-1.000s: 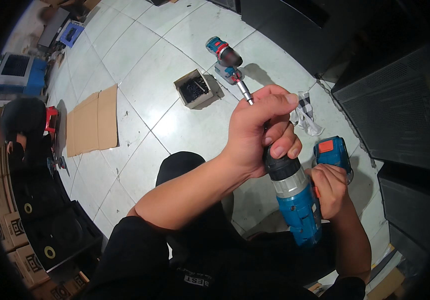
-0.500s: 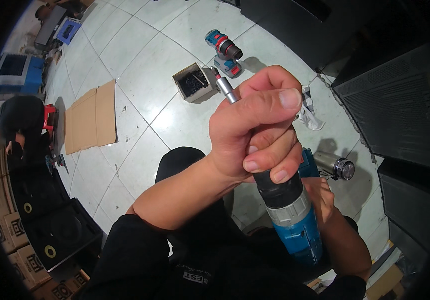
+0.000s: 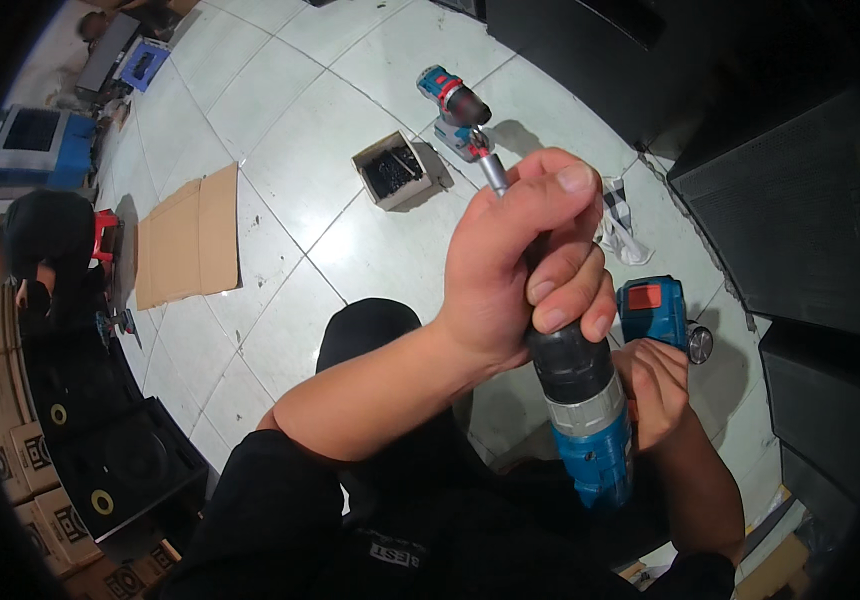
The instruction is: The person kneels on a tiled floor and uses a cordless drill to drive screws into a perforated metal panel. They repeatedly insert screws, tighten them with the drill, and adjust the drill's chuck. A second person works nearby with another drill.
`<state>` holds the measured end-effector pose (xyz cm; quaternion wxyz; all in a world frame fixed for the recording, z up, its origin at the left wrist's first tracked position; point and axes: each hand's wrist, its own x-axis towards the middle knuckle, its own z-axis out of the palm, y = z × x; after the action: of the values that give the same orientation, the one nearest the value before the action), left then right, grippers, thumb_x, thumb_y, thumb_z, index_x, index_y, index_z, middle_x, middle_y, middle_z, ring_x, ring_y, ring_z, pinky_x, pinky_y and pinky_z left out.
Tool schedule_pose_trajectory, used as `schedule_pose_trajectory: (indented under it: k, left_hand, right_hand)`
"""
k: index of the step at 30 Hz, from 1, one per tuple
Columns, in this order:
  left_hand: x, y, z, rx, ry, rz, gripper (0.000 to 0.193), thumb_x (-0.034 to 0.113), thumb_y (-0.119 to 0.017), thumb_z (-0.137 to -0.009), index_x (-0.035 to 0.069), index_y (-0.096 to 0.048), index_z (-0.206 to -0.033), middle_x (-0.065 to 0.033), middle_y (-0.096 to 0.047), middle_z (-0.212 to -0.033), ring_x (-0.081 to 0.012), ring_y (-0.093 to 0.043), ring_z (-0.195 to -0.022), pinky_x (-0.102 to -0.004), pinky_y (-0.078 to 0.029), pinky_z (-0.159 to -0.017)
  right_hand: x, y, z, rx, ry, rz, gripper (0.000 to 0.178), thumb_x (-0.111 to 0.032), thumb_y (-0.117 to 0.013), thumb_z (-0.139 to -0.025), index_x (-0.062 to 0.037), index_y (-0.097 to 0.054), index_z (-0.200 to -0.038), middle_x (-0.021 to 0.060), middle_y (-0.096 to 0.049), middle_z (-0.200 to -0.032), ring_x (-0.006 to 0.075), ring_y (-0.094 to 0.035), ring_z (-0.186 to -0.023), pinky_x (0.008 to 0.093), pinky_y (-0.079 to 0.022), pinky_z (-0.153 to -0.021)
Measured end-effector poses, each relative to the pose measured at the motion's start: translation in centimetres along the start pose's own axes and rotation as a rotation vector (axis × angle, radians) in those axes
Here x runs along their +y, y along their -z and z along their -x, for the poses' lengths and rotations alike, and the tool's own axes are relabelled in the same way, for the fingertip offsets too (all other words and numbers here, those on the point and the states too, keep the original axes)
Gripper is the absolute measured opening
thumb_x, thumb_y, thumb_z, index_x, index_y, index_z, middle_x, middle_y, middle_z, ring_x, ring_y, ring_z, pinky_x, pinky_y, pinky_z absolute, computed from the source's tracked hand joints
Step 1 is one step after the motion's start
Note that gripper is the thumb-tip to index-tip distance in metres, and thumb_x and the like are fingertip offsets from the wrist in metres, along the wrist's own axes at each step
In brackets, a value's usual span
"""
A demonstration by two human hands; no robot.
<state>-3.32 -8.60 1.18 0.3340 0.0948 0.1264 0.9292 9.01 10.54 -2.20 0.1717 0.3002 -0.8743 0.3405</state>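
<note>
A blue cordless drill [image 3: 590, 455] with a grey collar and black chuck points away from me, up the picture. My right hand [image 3: 655, 390] is closed around its grip, mostly hidden behind the drill body; the blue battery [image 3: 650, 308] shows beyond the knuckles. My left hand [image 3: 540, 250] is closed just ahead of the chuck, its fingers wrapped round a silver bit holder [image 3: 494, 172]. The holder's tip, with some red on it, sticks out past the thumb. Where holder and chuck meet is hidden by the fingers.
Ahead on the tiles stand an open box [image 3: 412, 192] of dark screws and a second drill [image 3: 442, 88]. A white cloth [image 3: 625, 245] and a steel flask [image 3: 699, 344] lie to the right, beside black speaker cabinets [image 3: 790, 210]. Flat cardboard [image 3: 188, 240] and a seated person [image 3: 50, 230] are left.
Both hands and the drill have shifted slightly right in the picture. The drill has tilted, so its battery now shows and covers most of the flask.
</note>
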Motion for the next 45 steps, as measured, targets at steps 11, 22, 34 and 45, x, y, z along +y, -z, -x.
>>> schedule_pose_trajectory:
  k: [11,22,34,45]
  left_hand:
    - [-1.6,-0.1,-0.6,0.002,-0.139,0.002,0.07,0.065,-0.022,-0.105,0.003,-0.056,-0.099,-0.0073,-0.048,-0.063,-0.0227,-0.058,-0.056,-0.0429,-0.055,-0.065]
    - [-2.6,0.2,-0.6,0.002,-0.073,-0.255,0.04,0.038,-0.061,-0.094,0.004,-0.056,-0.113,-0.0101,-0.059,-0.089,-0.028,-0.066,-0.09,-0.0484,-0.049,-0.097]
    - [-0.1,1.4,-0.9,-0.162,0.012,-0.195,0.048,0.041,-0.044,-0.102,0.001,-0.049,-0.129,-0.0033,-0.052,-0.061,-0.0229,-0.064,-0.061,-0.0442,-0.058,-0.074]
    - [-1.4,1.3,-1.2,-0.105,-0.133,-0.271,0.039,0.035,-0.05,-0.097,0.0,-0.058,-0.113,-0.0043,-0.052,-0.059,-0.0211,-0.058,-0.075,-0.0465,-0.046,-0.094]
  right_hand:
    - [1.3,-0.2,0.0,0.141,0.101,0.03,0.037,-0.005,-0.06,-0.088,0.0125,-0.06,-0.12,0.0156,-0.066,-0.084,0.0254,-0.064,-0.061,0.0365,-0.051,-0.054]
    - [2.2,1.1,0.1,0.114,0.092,0.14,0.037,-0.005,-0.062,-0.088,0.0112,-0.06,-0.121,0.0153,-0.067,-0.082,0.0253,-0.067,-0.066,0.0355,-0.054,-0.059]
    - [1.7,1.6,-0.9,0.058,0.038,0.143,0.04,-0.002,-0.068,-0.075,0.0104,-0.068,-0.114,0.0115,-0.066,-0.08,0.021,-0.065,-0.064,0.0318,-0.051,-0.056]
    - [2.0,1.8,-0.6,0.034,0.048,0.187,0.04,-0.001,-0.066,-0.077,0.0077,-0.069,-0.116,0.0097,-0.063,-0.077,0.0217,-0.064,-0.064,0.0321,-0.051,-0.056]
